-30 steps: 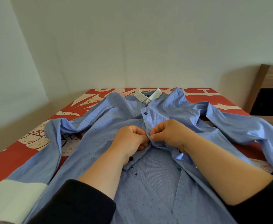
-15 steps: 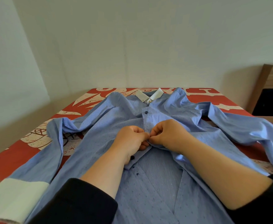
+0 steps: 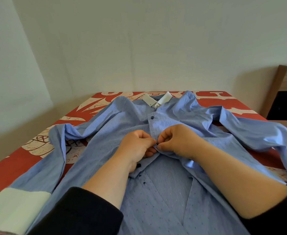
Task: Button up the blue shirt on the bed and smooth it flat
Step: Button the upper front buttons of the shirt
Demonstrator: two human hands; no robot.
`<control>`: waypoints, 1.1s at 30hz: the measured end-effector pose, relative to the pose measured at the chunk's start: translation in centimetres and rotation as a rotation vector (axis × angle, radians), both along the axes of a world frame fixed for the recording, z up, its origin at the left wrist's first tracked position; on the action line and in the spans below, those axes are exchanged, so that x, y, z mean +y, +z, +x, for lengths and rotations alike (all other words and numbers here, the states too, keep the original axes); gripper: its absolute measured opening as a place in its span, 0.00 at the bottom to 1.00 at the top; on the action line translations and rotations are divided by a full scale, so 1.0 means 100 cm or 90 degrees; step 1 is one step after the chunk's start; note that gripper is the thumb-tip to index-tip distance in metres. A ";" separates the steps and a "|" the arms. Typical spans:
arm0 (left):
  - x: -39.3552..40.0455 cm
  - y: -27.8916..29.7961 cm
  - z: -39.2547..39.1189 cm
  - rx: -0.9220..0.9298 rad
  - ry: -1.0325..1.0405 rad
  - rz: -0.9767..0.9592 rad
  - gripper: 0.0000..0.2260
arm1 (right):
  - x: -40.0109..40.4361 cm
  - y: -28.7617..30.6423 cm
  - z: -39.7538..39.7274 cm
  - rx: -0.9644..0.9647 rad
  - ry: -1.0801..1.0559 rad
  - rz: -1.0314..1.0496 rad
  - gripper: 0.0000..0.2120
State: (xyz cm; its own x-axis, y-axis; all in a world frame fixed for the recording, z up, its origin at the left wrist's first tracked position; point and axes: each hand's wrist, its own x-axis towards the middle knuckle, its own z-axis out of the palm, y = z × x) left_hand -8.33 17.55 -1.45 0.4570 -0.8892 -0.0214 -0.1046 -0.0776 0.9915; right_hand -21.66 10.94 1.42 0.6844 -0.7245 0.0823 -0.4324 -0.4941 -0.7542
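Observation:
A light blue shirt (image 3: 105, 146) with a white collar (image 3: 157, 99) lies face up on the bed, sleeves spread to both sides. One dark button (image 3: 152, 117) near the collar is fastened. Just below it, my left hand (image 3: 136, 150) and my right hand (image 3: 178, 141) meet at the placket, each pinching a front edge of the shirt. A small dark button shows between the fingertips. Below my hands the front lies open, with loose dark buttons (image 3: 138, 165) along the left edge.
The bed has a red cover with a cream print (image 3: 37, 145). The shirt's white left cuff (image 3: 15, 209) lies at the near left. A wooden piece of furniture (image 3: 285, 92) stands at the right. Pale walls close the far side and the left.
My hands have stayed at the same spot on the placket, with small finger movements. The view has shifted slightly.

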 end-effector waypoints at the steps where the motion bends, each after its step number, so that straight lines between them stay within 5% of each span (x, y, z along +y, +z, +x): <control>1: 0.000 0.000 0.000 0.000 0.001 0.000 0.08 | 0.000 0.000 0.000 0.003 0.001 -0.002 0.06; 33: 0.000 0.001 -0.003 0.001 0.033 -0.017 0.07 | 0.002 -0.002 0.002 0.004 -0.009 -0.028 0.09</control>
State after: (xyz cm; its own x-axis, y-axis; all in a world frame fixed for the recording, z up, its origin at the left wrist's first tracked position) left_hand -8.61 17.56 -1.39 0.5022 -0.8648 0.0018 -0.0995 -0.0558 0.9935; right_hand -21.43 11.11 1.20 0.6751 -0.7294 0.1104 -0.4433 -0.5208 -0.7295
